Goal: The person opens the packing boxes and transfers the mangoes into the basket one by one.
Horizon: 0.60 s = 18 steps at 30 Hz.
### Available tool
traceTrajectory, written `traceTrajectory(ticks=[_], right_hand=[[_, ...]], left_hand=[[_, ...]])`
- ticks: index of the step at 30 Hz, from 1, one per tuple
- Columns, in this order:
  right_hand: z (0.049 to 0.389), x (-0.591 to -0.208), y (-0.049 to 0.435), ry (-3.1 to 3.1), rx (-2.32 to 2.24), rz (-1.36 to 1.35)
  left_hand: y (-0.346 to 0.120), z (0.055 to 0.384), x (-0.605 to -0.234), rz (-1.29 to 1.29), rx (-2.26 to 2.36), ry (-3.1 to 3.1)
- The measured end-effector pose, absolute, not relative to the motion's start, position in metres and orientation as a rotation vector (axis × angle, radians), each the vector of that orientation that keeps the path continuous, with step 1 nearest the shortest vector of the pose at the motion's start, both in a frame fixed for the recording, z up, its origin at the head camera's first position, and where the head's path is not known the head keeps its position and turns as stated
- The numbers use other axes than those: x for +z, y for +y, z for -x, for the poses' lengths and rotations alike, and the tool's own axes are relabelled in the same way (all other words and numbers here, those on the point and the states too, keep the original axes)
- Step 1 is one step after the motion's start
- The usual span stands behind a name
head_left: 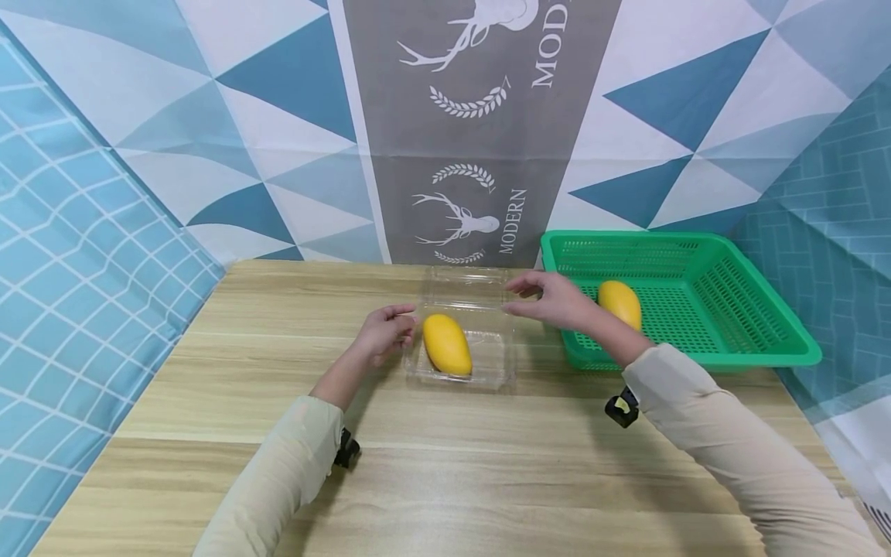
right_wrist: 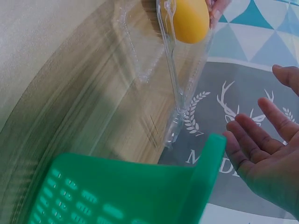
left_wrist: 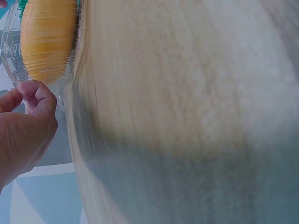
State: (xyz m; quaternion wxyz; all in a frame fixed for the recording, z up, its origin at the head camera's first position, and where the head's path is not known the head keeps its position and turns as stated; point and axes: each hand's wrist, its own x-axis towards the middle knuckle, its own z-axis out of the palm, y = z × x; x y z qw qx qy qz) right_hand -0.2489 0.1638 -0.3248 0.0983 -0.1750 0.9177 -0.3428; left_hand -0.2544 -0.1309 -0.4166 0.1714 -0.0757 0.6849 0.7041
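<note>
Left hand (head_left: pixel 385 333) pinches the clear, rectangular plastic box (head_left: pixel 490 357) holding a yellow, oval mango (head_left: pixel 447 345); right hand (head_left: pixel 550 299), fingers parted, hovers beside the open lid (head_left: pixel 462 288).

A clear plastic box (head_left: pixel 490 360) sits open at the middle of the head view, a yellow mango (head_left: pixel 447 344) slanting upper-left to lower-right in its left half.

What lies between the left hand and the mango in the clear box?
The side of the clear box, shown in the left wrist view.
</note>
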Motion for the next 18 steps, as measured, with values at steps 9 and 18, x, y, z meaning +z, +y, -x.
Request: traceTrajectory(ticks=[9,18], right_hand=[[0.2465,-0.3267,0.1581,2.688,-1.039,0.544],[0.2452,-0.3317,0.1533,2.680,-1.062,0.546]], left_hand=[[-0.1320,0.2539,-0.4174,0.230,2.002,1.930],[-0.1318,0.2538,-0.4166,0.221,2.009,1.925]])
